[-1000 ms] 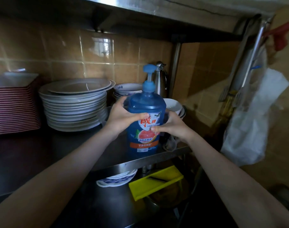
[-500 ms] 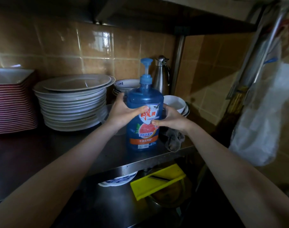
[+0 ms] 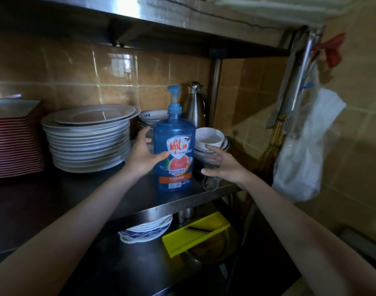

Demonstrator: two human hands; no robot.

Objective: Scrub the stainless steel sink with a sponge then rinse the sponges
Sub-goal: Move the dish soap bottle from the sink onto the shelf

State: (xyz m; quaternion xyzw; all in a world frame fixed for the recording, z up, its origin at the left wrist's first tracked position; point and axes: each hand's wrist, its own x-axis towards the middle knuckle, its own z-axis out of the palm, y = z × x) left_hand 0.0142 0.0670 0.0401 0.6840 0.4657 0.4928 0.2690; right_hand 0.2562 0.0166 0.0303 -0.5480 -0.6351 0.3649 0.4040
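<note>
A blue pump bottle of dish soap point(image 3: 174, 146) with a red and white label stands upright on the steel shelf point(image 3: 127, 195). My left hand point(image 3: 143, 153) is open at the bottle's left side, its thumb tip just at the label. My right hand point(image 3: 222, 165) hovers open to the right of the bottle, a small gap between them. A dark crumpled cloth or scrubber point(image 3: 210, 182) lies on the shelf under my right hand. No sink and no sponge are in view.
A tall stack of white plates point(image 3: 88, 139) stands left of the bottle, red-edged trays point(image 3: 12, 137) further left. Bowls point(image 3: 208, 138) and a steel jug point(image 3: 196, 106) sit behind. A yellow board point(image 3: 195, 236) and plates lie on the lower shelf. A plastic bag point(image 3: 300, 157) hangs at right.
Both hands gripped the soap bottle on the shelf; now they have let go and opened. The right hand has pulled away to the right.
</note>
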